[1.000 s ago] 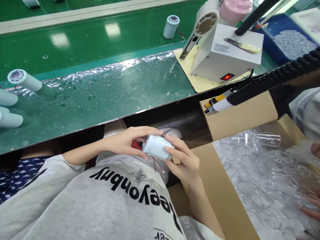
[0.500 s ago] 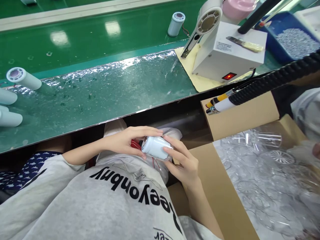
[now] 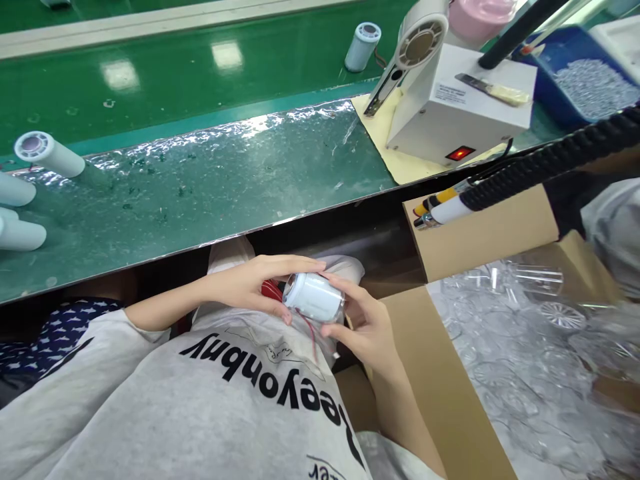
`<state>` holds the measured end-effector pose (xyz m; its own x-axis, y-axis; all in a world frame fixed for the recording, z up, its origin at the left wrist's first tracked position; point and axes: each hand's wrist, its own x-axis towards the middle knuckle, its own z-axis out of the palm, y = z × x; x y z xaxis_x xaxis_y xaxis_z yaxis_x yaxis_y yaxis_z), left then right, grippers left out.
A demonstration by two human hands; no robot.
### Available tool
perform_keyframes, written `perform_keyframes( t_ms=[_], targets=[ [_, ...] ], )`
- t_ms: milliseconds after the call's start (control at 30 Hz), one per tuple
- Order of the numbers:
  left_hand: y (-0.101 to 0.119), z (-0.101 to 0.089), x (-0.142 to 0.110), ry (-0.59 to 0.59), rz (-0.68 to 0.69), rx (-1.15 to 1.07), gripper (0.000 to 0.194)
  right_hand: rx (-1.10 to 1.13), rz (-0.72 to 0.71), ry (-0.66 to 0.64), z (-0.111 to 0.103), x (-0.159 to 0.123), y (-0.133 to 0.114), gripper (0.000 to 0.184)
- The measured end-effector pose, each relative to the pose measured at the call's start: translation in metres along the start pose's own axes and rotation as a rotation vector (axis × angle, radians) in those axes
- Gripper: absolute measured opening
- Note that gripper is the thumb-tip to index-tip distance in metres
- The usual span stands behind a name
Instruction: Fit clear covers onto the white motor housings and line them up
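At the left end of the counter (image 3: 220, 173), near its far edge, you have a light-blue cylinder (image 3: 63, 159) with its round grille turned to the left. More light-blue cylinders (image 3: 23, 235) are nearer the left edge, partly cut off by the view. Below that end of the counter is a person's dark-blue patterned clothing (image 3: 75, 323).

Off the counter's near edge, over your lap, your left hand (image 3: 250, 283) has its grip pinching the left part of the held cylinder (image 3: 315, 298), fingers along the far side and thumb on the near side. The cylinder lies tilted and seems clear-cased, with thin red wires (image 3: 313, 333) hanging beneath. Your right hand (image 3: 363, 320) has its grip spread around the right end, forefinger touching the far side, thumb by the near side.

Beyond the counter's far edge, a blue cylinder (image 3: 363, 48) stands on the green belt (image 3: 165, 73). At the counter's right part, a white box-shaped device (image 3: 455, 113) with a lit red switch rests on a yellowish sheet (image 3: 367, 123), a blade with a pale handle (image 3: 493, 90) on top. Right of it is a blue tray (image 3: 550, 60) of small pale pieces. Below the near edge, a cardboard box (image 3: 440, 360) holds clear plastic parts (image 3: 520, 360).
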<state>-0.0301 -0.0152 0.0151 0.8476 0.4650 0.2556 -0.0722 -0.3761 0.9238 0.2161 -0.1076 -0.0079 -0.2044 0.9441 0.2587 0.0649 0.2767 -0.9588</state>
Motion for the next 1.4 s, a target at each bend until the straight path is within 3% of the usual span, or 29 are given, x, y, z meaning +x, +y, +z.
perform_keyframes(
  t_ms=[133,300,433,567,667,767,833,967,1233,1400],
  targets=[
    [0.001,0.001,-0.001,-0.025,-0.129,-0.075,0.079,0.328,0.314,0.037,0.004,-0.002,0.000,0.050],
    [0.000,0.005,-0.003,0.002,-0.292,-0.247,0.077,0.356,0.452,0.049,0.005,-0.004,0.001,0.049],
    [-0.006,0.008,-0.004,-0.009,-0.288,-0.252,0.077,0.302,0.442,0.049,0.003,-0.006,0.001,0.045],
    [-0.016,0.013,-0.006,0.008,-0.213,-0.243,0.080,0.098,0.370,0.044,0.000,-0.007,0.003,0.043],
    [-0.018,0.017,-0.007,0.027,-0.185,-0.295,0.084,-0.033,0.140,0.007,-0.001,-0.007,0.004,0.043],
    [-0.012,0.019,-0.003,0.009,-0.272,-0.440,0.092,-0.153,-0.099,0.016,-0.002,-0.005,0.002,0.064],
    [-0.006,0.018,0.000,-0.003,-0.349,-0.494,0.092,-0.195,-0.172,0.026,-0.001,-0.004,0.001,0.075],
    [0.002,0.017,0.006,0.028,-0.416,-0.495,0.086,-0.127,-0.116,0.045,0.001,-0.005,0.001,0.075],
    [0.001,0.023,0.002,0.084,-0.360,-0.507,0.081,0.135,0.152,0.032,0.000,-0.004,-0.009,0.062],
    [0.002,0.023,0.002,0.098,-0.313,-0.496,0.077,0.139,0.173,0.021,-0.001,-0.003,-0.014,0.050]
  ],
)
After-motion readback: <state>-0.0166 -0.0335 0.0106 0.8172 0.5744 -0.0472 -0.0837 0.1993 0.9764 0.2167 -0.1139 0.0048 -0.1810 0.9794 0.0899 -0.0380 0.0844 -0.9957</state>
